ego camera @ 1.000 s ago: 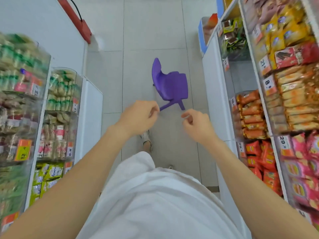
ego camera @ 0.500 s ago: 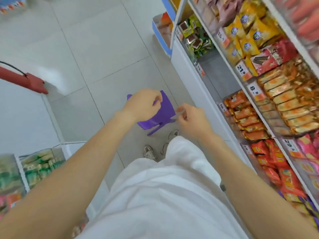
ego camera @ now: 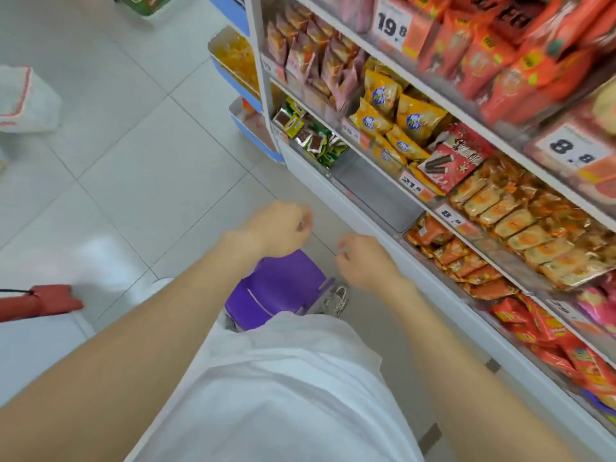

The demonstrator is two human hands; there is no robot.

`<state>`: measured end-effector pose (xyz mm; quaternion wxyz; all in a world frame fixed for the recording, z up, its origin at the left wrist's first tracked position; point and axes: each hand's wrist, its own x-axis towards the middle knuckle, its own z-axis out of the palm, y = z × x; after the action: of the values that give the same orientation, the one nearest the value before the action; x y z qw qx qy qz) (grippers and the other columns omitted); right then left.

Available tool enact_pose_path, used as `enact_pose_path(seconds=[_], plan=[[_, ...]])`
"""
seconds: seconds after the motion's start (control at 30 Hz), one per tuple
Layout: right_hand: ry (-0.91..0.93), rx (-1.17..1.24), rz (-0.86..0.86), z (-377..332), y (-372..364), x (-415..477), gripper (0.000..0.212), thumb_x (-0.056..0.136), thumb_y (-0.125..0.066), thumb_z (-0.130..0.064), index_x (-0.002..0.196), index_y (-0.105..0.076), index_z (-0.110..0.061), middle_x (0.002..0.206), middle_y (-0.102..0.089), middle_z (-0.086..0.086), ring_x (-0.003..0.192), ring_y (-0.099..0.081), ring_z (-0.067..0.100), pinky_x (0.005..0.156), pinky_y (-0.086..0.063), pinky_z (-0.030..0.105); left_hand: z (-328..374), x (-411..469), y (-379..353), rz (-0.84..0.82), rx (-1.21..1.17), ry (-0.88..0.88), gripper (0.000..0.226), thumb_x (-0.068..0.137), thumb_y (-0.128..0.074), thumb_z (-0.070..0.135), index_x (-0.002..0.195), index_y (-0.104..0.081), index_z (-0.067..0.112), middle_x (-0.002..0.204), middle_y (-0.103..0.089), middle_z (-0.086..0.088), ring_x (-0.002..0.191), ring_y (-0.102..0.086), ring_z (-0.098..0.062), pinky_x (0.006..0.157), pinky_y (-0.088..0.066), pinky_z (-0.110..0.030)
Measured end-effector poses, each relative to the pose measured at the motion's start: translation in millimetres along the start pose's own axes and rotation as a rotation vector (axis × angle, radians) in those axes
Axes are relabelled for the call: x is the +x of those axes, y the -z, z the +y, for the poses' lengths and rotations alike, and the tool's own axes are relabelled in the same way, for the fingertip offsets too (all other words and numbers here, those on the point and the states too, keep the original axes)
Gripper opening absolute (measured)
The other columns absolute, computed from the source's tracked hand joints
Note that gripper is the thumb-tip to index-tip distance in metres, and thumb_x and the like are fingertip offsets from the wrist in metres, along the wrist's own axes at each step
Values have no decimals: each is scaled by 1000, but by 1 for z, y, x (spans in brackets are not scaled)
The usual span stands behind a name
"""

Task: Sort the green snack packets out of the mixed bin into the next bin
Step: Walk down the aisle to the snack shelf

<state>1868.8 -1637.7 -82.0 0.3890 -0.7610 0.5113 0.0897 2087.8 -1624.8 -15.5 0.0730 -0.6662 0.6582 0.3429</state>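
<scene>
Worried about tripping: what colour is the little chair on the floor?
The chair is purple; head view.

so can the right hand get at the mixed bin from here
Probably yes: only open aisle lies between the right hand and the mixed bin, though the bin sits further along the shelf, so it needs a forward stretch.

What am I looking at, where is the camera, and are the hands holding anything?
No machine here: a person wears one wide-angle camera on the head, looking forward and down. The left hand and right hand are raised with fingers curled; nothing shows in them, though they are blurred. On the shop shelf at right, the low mixed bin holds green packets and brown ones; the next bin looks empty. A purple stool stands below the hands.
</scene>
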Motion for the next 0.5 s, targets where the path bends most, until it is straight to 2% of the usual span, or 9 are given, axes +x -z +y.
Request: enact_pose_path(seconds=[0.17,0.3,0.4,0.5], plan=[[-114,70,50,1,10,30,28,100,-50,-19,125,-63,-12,118,-71,10,105,-65,32,88,-58,40,-11,45,30,-50,136,-118,23,98,-51,28,110,-68,19,103,-65,-2,94,-61,-26,83,-53,-44],[-162,134,146,-5,13,68,30,100,-49,-21,125,-63,-14,120,-69,9,106,-64,31,88,-56,41,-35,97,52,-230,66,-205,25,100,-51,30,116,-67,19,113,-66,1,106,-61,-24,93,-52,-42],[-193,81,184,-6,5,112,26,99,-46,-24,119,-61,-16,115,-68,11,101,-63,32,86,-56,46,-64,152,57,-320,61,-199,32,102,-53,36,132,-59,26,124,-61,1,113,-59,-22,99,-50,-39],[-190,46,165,7,-14,159,29,102,-49,-30,129,-57,-21,119,-65,7,104,-61,27,89,-55,45,-95,223,49,-284,109,-234,32,104,-52,39,134,-55,28,130,-57,3,117,-58,-23,101,-50,-44]])
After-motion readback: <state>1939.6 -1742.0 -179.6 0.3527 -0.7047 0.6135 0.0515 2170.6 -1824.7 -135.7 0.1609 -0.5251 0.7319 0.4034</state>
